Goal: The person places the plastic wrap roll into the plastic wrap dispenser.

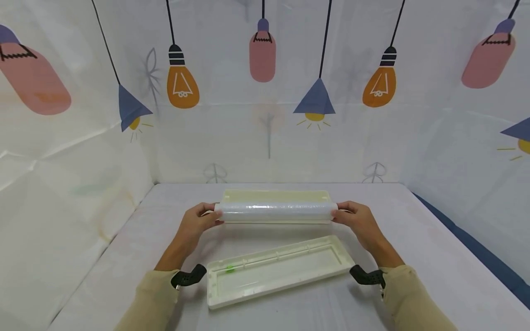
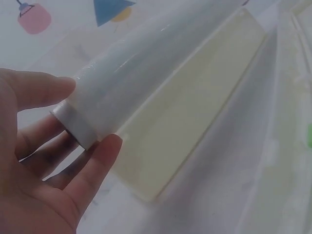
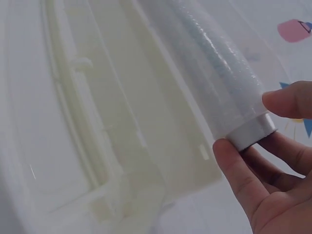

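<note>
- Two tan sleeves [image 1: 149, 299] reach in from the near edge, with a black mount [image 1: 189, 276] at the left wrist and another [image 1: 367, 276] at the right.
- Nearest on the table is a cream tray [image 1: 281, 271], open side up and set aslant, its right end farther off than its left. A raised rim runs round it and a thin rail follows its far long side. Inside, at the left end by that rail, sits a small green piece [image 1: 230, 269].
- Beyond the tray, the left hand [image 1: 198, 218] holds one end of the film roll: thumb on top, fingertips at the core's end and underneath.
- The right hand [image 1: 358, 219] holds the other end in the same way, thumb above, fingers below and against the core.
- The roll [image 1: 275, 211] lies level between the hands, its pale core [image 2: 78, 126] showing past the film.
- Just behind and below the roll is a second cream tray [image 1: 275, 196], partly hidden by it. Whether the roll touches this tray or hangs over it, I cannot tell.
- All this is on a white table [image 1: 434, 257], with a blue strip [image 1: 476, 239] along its right.
- Farthest is a white sheet [image 1: 232, 138] printed with hanging lamps and bulbs.
</note>
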Available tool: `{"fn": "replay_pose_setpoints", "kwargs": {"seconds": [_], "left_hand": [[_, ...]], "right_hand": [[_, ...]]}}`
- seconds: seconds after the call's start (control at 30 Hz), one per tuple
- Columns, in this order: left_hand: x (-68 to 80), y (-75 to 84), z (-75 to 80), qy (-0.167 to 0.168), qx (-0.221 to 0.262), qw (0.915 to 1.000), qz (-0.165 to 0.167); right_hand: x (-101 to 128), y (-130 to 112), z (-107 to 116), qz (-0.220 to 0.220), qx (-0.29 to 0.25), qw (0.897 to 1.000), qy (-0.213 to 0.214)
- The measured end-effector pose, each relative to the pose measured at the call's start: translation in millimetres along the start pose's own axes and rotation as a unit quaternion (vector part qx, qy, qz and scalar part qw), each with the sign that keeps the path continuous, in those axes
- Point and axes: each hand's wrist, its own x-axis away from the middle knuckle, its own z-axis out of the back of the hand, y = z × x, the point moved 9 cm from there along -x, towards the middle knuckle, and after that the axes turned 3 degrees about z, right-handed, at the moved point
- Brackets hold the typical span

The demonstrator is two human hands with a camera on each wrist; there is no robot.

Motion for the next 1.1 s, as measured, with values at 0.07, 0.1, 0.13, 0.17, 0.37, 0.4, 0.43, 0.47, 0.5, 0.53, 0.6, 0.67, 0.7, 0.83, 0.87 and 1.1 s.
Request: {"fn": "replay_pose_setpoints", "kwargs": {"seconds": [0.07,0.1,0.13,0.17,0.37,0.4,0.43,0.47,0.5,0.53,0.6,0.67,0.7,0.83,0.87,1.1], "left_hand": [[-0.8,2.4,0.2,0.000,-0.005,1.0000,0.000],[-1.3,3.7,0.1,0.000,-0.006,1.0000,0.000],[-1.7,5.1,0.2,0.000,-0.009,1.0000,-0.001],[-2.3,6.4,0.0,0.000,-0.011,0.9999,-0.001],[-6.2,14.2,0.8,0.006,-0.011,0.9999,-0.006],[-6.8,15.4,1.3,0.008,-0.012,0.9999,-0.009],[-7.5,16.9,1.7,0.010,-0.011,0.9998,-0.012],[-8.2,18.5,1.8,0.010,-0.012,0.9998,-0.016],[-9.0,19.7,2.0,0.010,-0.015,0.9997,-0.017],[-9.9,20.8,2.0,0.009,-0.020,0.9996,-0.019],[-12.7,22.5,2.2,0.009,-0.030,0.9993,-0.019],[-15.9,26.2,1.4,0.005,-0.042,0.9988,-0.024],[-17.8,27.7,1.1,0.003,-0.047,0.9986,-0.025],[-24.7,33.7,-0.4,-0.005,-0.063,0.9976,-0.030],[-26.7,34.7,-0.6,-0.007,-0.066,0.9973,-0.031],[-32.9,47.4,-3.4,-0.016,-0.094,0.9950,-0.028]], "right_hand": [[-1.8,-2.6,0.3,0.006,-0.001,1.000,-0.001],[-2.8,-3.9,0.4,0.008,-0.003,1.000,-0.001],[-3.8,-5.1,0.5,0.009,-0.005,1.000,-0.001],[-4.7,-6.3,0.6,0.009,-0.007,1.000,-0.001],[-11.2,-11.2,0.4,0.016,-0.019,1.000,-0.006],[-12.7,-11.7,0.3,0.017,-0.021,1.000,-0.007],[-14.2,-12.3,0.0,0.019,-0.024,1.000,-0.008],[-15.7,-12.7,-0.1,0.020,-0.024,0.999,-0.009],[-17.4,-12.4,0.1,0.020,-0.023,0.999,-0.008],[-18.9,-12.1,0.1,0.019,-0.026,0.999,-0.008],[-21.7,-10.5,0.4,0.014,-0.028,0.999,-0.004],[-24.0,-8.7,1.5,0.011,-0.034,0.999,0.001],[-24.9,-7.7,1.8,0.009,-0.039,0.999,0.001],[-26.5,-2.4,2.8,-0.003,-0.056,0.998,0.008],[-26.5,-1.3,2.8,-0.006,-0.056,0.998,0.009],[-32.5,-1.6,5.0,-0.001,-0.047,0.999,0.015]]}}
